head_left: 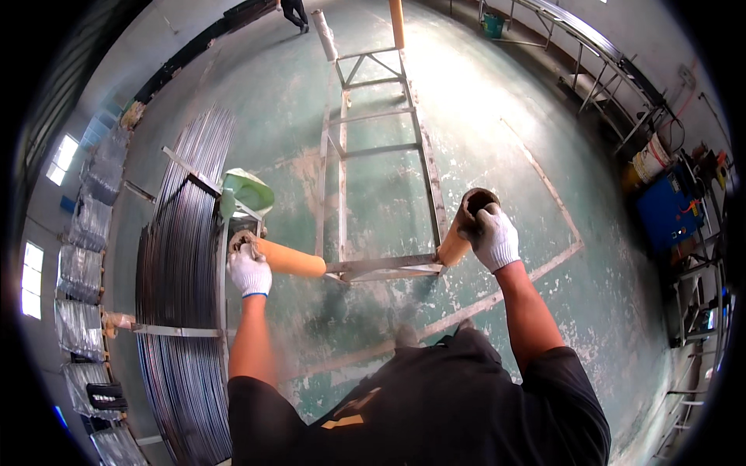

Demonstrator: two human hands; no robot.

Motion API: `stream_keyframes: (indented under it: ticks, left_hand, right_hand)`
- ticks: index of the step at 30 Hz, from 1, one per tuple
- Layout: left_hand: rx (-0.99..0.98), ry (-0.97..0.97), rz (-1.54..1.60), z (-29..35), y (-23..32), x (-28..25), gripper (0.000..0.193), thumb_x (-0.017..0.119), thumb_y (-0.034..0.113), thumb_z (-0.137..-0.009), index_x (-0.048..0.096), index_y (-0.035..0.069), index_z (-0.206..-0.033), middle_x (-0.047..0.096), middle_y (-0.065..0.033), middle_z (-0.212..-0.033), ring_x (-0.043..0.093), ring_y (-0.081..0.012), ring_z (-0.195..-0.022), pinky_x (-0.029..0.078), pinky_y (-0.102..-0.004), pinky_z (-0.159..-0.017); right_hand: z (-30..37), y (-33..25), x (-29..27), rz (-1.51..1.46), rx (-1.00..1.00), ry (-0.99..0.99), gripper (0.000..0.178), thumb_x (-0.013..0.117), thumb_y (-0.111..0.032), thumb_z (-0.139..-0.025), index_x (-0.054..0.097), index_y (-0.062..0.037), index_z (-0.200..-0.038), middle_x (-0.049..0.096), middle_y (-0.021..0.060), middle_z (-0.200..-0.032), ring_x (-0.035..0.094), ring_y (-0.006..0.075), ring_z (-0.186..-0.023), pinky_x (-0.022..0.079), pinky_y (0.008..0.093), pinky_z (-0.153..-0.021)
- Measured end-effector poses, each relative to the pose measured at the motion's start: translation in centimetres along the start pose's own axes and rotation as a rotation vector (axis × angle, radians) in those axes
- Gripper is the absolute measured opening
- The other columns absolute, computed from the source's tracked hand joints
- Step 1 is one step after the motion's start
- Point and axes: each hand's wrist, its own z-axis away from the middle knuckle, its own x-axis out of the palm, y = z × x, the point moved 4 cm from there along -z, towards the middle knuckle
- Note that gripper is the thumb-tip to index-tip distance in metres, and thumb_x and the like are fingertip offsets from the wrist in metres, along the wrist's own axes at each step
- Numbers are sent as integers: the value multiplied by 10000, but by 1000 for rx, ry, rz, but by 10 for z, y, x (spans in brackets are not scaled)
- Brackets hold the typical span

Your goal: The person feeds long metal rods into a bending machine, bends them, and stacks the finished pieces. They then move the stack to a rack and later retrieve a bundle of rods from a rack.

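Observation:
A long metal frame (430, 179) with crossbars stretches away from me over the floor. Orange cardboard-like tubes stand out from its near corners. My left hand (250, 273), in a white knit glove, is closed on the rough open end of the left tube (294, 259), which leans outward. Gloved too, my right hand (496, 239) grips the rim of the right tube (454, 245); its dark hollow end faces up. At the far end of the frame rise a pale wrapped tube (325, 36) and another orange tube (397, 23).
Bundled long thin strips (183, 256) lie in a metal rack at my left, a light green cover (247, 193) at its corner. Wrapped stacks (80, 273) line the left wall. A blue machine (670, 208) and metal benches (597, 58) are at right. A person (295, 13) walks far off.

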Motion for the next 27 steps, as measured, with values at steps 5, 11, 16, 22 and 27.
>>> stream_keyframes:
  ticks: [5, 11, 16, 22, 27]
  left_hand:
    - [-47, 13, -36, 15, -4, -3, 143, 756, 172, -830, 690, 106, -938, 727, -143, -891, 678, -381, -981, 498, -548, -922]
    - [-34, 54, -75, 24, 55, -19, 156, 762, 161, -822, 694, 107, -952, 731, -128, -881, 688, -367, -970, 501, -538, -913]
    - [-57, 57, -96, 47, 65, -28, 146, 756, 160, -833, 699, 108, -957, 732, -136, -876, 690, -364, -978, 504, -529, -908]
    - [-87, 54, -146, 78, 101, -54, 178, 744, 168, -845, 704, 104, -1007, 736, -151, -917, 689, -364, -1000, 490, -523, -944]
    - [-146, 40, -203, 102, 102, -59, 207, 698, 178, -874, 710, 95, -1063, 745, -190, -993, 691, -374, -1057, 486, -535, -987]
  right_hand:
    - [-16, 1, -6, -69, -52, 34, 316, 864, -312, -818, 648, -91, -881, 649, 136, -1010, 683, 393, -939, 578, 497, -759]
    - [-24, 36, -16, -64, -30, -27, 323, 877, -312, -803, 651, -95, -882, 652, 126, -1022, 681, 387, -961, 585, 485, -785]
    - [-26, 53, -20, -97, -93, -32, 323, 886, -290, -789, 650, -90, -884, 652, 126, -1030, 676, 392, -972, 577, 488, -795]
    - [-30, 88, -32, -148, -104, -42, 311, 884, -256, -783, 655, -77, -895, 646, 137, -1027, 670, 401, -973, 572, 492, -797]
    - [-32, 92, -39, -156, -140, -93, 304, 881, -256, -785, 665, -80, -906, 648, 142, -1021, 679, 395, -985, 577, 503, -815]
